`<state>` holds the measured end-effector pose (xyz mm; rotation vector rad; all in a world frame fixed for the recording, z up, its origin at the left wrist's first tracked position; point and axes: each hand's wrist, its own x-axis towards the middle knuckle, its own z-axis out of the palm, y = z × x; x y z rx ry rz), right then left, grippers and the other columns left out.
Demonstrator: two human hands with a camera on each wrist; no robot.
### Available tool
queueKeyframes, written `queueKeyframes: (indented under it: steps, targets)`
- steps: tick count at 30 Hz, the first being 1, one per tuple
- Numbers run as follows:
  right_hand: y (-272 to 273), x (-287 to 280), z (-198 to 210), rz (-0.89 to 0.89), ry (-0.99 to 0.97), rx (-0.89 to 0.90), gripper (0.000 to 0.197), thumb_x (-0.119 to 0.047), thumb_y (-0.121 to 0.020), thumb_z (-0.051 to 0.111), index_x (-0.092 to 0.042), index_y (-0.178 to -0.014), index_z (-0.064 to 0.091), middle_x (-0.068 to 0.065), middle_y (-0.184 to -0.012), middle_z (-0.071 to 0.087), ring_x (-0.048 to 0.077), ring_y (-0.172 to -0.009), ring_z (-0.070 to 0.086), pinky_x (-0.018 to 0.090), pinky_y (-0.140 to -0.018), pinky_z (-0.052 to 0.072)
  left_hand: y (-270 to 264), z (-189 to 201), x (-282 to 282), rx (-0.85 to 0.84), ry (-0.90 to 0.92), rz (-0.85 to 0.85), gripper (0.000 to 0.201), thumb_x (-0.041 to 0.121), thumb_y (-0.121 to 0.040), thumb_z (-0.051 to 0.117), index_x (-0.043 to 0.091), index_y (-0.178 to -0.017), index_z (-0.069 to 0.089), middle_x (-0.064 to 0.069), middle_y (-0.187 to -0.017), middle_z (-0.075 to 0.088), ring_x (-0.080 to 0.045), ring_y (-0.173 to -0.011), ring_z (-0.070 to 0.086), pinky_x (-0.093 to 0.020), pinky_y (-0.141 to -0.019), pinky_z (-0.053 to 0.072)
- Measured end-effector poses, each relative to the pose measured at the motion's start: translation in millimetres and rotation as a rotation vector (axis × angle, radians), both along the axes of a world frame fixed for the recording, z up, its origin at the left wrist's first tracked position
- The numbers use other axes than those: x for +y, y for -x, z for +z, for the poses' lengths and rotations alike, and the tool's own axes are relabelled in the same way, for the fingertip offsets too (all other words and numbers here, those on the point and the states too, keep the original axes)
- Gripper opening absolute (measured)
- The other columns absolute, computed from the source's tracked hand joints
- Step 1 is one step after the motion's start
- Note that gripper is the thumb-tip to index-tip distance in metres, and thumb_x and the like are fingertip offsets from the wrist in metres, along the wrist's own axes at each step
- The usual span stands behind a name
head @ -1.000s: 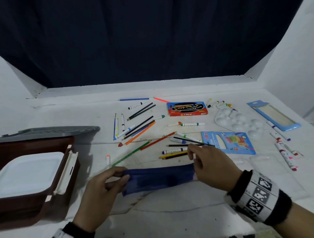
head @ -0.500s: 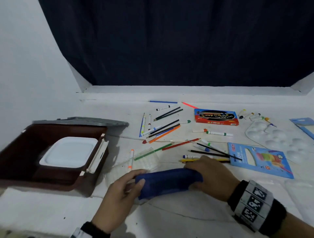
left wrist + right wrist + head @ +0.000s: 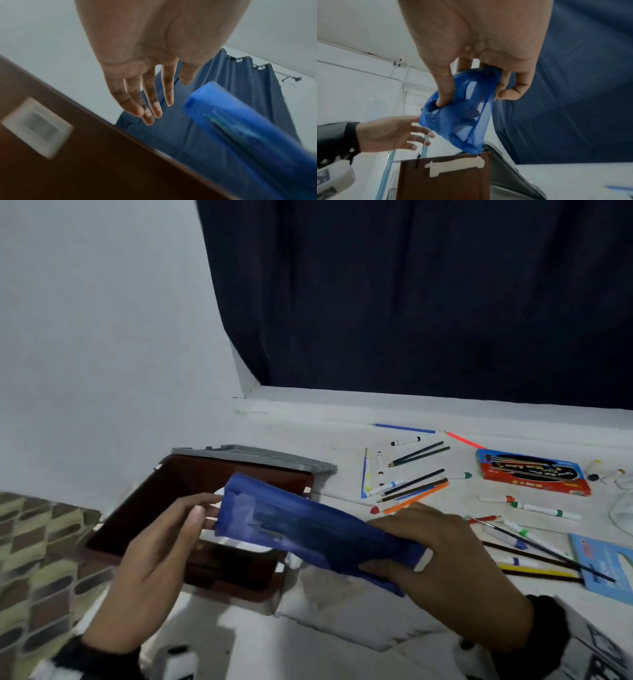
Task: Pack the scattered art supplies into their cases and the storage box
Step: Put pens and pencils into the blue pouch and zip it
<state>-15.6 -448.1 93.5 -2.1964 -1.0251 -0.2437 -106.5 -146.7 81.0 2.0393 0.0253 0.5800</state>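
My right hand [image 3: 424, 556] grips one end of a blue mesh pencil pouch [image 3: 301, 529], thumb and fingers [image 3: 445, 94] pinching it. The pouch [image 3: 462, 116] hangs tilted in the air over the open brown storage box [image 3: 137, 508], its far end above the box's inside. My left hand [image 3: 164, 542] is beside the pouch's other end with straight fingers [image 3: 150, 106], just apart from the pouch [image 3: 240, 128]. Loose coloured pencils and markers [image 3: 411, 484] lie scattered on the white table [image 3: 342, 628] to the right.
The box's grey lid [image 3: 253, 457] stands open behind it, and its white latch [image 3: 453, 167] faces me. A red pencil carton [image 3: 531, 477], a blue packet [image 3: 606, 566] and a paintbrush [image 3: 541, 546] lie at the right. A patterned floor [image 3: 30, 559] shows at the left.
Both hands lifted the pouch off the table and carried it left over the storage box. My left hand has let go of its end; the right still holds.
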Motion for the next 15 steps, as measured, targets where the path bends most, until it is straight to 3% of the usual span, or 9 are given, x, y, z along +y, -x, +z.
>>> queueKeyframes:
  steps: [2,5,7,8,11,15]
  targets:
    - [0,32,4,-0.001,0.057,-0.110,0.024,-0.052,-0.079,0.058,-0.032,-0.087,0.068,-0.012,-0.069,0.064,0.008,-0.064,0.054,0.023,-0.060,0.044,0,2,35,0.054,-0.037,-0.014,0.032,0.027,-0.106,0.036,0.022,-0.118,0.066,0.007,-0.115,0.071,-0.007,-0.112,0.064,-0.016,-0.096,0.044]
    - [0,80,7,-0.035,0.160,-0.178,0.020,-0.048,-0.081,0.059,-0.031,-0.070,0.062,-0.012,-0.060,0.055,0.007,-0.061,0.045,0.023,-0.057,0.037,-9,0,84,0.168,-0.119,-0.113,0.030,0.027,-0.103,0.041,0.039,-0.112,0.066,0.021,-0.111,0.070,0.008,-0.106,0.061,-0.004,-0.091,0.040]
    - [1,106,4,-0.073,0.100,-0.110,0.017,-0.045,-0.081,0.060,-0.031,-0.071,0.060,-0.012,-0.061,0.053,0.007,-0.062,0.043,0.023,-0.057,0.037,-20,-8,113,0.211,-0.398,-0.195,0.024,0.043,-0.102,0.044,0.041,-0.112,0.066,0.029,-0.110,0.067,0.012,-0.104,0.060,0.000,-0.089,0.037]
    - [1,116,4,-0.092,0.069,-0.081,0.015,-0.045,-0.080,0.060,-0.032,-0.073,0.061,-0.013,-0.063,0.054,0.007,-0.063,0.045,0.025,-0.058,0.038,-25,-12,124,0.224,-0.530,-0.253,0.032,0.052,-0.098,0.043,0.039,-0.117,0.064,0.029,-0.113,0.066,0.011,-0.107,0.059,0.000,-0.091,0.035]
    - [-2,135,4,-0.109,0.043,0.004,0.012,-0.042,-0.080,0.061,-0.031,-0.082,0.067,-0.014,-0.075,0.059,0.006,-0.070,0.053,0.029,-0.062,0.044,-40,-28,142,0.253,-0.717,-0.429,0.052,0.060,-0.096,0.036,0.033,-0.135,0.055,0.022,-0.132,0.058,0.009,-0.124,0.048,-0.004,-0.104,0.028]
    - [0,151,-2,-0.121,0.109,0.029,0.008,-0.036,-0.085,0.062,-0.034,-0.090,0.068,-0.016,-0.081,0.064,0.005,-0.075,0.058,0.031,-0.066,0.048,-56,-40,146,0.278,-0.852,-0.505,0.056,0.059,-0.097,0.026,0.033,-0.143,0.045,0.012,-0.140,0.053,-0.007,-0.134,0.043,-0.028,-0.111,0.036]
